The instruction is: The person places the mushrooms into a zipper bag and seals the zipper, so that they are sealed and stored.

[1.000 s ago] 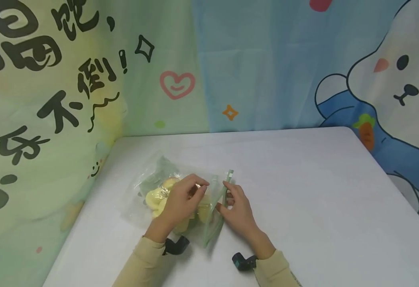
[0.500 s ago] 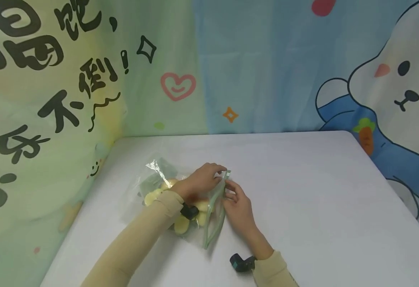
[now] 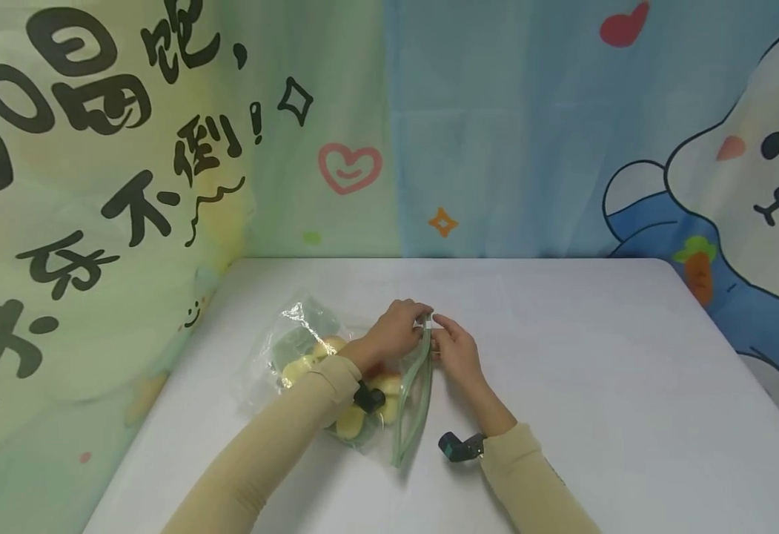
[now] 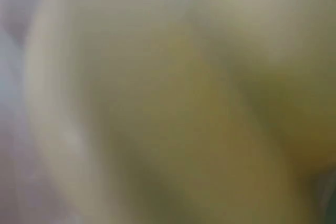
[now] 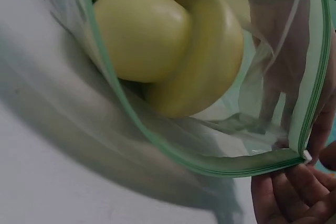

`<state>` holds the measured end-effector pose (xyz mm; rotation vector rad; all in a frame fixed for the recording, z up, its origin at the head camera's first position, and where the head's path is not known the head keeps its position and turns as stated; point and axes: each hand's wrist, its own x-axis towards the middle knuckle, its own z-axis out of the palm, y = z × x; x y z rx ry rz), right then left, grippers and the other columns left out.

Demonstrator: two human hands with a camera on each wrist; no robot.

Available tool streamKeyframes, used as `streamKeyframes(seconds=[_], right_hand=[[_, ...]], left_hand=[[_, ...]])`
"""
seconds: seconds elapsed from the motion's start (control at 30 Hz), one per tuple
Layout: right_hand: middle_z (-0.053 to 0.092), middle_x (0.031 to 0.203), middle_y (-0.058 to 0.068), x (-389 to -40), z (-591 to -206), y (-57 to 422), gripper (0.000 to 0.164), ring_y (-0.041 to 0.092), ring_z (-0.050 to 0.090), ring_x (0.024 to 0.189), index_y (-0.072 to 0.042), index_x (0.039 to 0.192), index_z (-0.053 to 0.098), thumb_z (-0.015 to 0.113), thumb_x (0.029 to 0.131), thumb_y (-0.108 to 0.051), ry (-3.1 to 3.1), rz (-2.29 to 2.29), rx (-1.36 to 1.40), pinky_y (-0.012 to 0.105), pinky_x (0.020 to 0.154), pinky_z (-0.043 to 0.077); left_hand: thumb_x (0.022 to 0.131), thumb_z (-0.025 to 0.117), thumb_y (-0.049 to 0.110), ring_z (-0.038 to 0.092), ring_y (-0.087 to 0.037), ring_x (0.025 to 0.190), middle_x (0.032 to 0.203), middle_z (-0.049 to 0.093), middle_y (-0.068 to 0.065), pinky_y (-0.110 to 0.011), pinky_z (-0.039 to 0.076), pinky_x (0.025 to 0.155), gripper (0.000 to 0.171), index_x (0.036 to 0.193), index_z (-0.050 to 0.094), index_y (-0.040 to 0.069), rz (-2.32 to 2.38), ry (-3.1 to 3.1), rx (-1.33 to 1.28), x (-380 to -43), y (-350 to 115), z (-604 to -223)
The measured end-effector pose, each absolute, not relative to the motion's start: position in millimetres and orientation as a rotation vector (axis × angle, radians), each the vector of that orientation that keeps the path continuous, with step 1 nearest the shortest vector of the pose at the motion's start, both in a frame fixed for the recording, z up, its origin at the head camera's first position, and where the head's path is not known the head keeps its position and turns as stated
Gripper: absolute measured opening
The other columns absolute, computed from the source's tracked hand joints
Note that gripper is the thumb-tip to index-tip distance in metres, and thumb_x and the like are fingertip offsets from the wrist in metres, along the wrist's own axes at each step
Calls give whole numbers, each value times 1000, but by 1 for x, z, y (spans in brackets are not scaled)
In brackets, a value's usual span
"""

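A clear zip-lock bag (image 3: 309,315) with green zip strips lies on the table, its mouth gaping toward the right. Several rounded pale-yellow pieces (image 5: 142,35) are inside it. My left hand (image 3: 396,330) reaches across the bag and pinches the far end of the zip, by a small white slider (image 5: 307,156). From the other side, my right hand (image 3: 459,356) holds the same corner, fingers curled at the zip edge. In the right wrist view the left hand shows through the plastic. Blurred yellow fills the left wrist view.
The white table (image 3: 562,371) extends to the right and in front of the bag. A printed cloth (image 3: 482,133) hangs behind the table and along its left side. Small black cameras (image 3: 461,447) are worn at both wrists.
My left hand has moved right and away from me, from over the bag to the far zip corner. My right hand has closed in on that corner. The head view has shifted slightly.
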<state>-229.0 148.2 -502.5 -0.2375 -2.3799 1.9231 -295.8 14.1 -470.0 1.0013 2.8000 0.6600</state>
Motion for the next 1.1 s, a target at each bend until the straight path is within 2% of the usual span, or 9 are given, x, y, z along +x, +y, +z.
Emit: streamKeyframes(seconds=[0.17, 0.37, 0.63, 0.83, 1.1], right_hand=[[72, 94, 15, -235, -500, 151, 32, 15, 66, 73, 0, 114, 69, 56, 99, -25, -2413, 1851, -262, 27, 65, 56], [73, 87, 11, -231, -496, 148, 28, 15, 63, 68, 0, 103, 72, 59, 97, -25, -2444, 1803, -250, 22, 61, 51], [67, 71, 2, -212, -504, 137, 22, 11, 59, 63, -2, 88, 71, 59, 92, -20, -2552, 1707, -196, 22, 58, 50], [56, 56, -2, -182, -509, 126, 19, 11, 51, 52, -6, 76, 65, 58, 89, -18, -2675, 1677, -142, 22, 50, 41], [52, 53, -3, -143, -509, 129, 18, 11, 44, 47, -9, 74, 63, 59, 88, -19, -2761, 1617, -184, 22, 42, 34]], left_hand=[[95, 62, 14, 56, -21, 100, 100, 66, -2, -32, 50, 86, 17, 109, 71, 11, 694, 2878, 963, -292, 14, -461], [94, 65, 19, 59, -17, 96, 92, 66, 3, -30, 51, 81, 10, 94, 75, 16, 690, 2942, 880, -289, 12, -454], [93, 64, 15, 59, -20, 98, 94, 66, 1, -32, 53, 77, 11, 96, 75, 14, 693, 3015, 836, -289, 3, -445], [93, 64, 14, 59, -20, 98, 94, 65, 1, -33, 54, 76, 11, 96, 75, 14, 684, 3050, 750, -294, -4, -444], [94, 62, 16, 58, -18, 95, 94, 63, 2, -30, 52, 75, 12, 96, 74, 14, 722, 3061, 721, -306, 4, -448]])
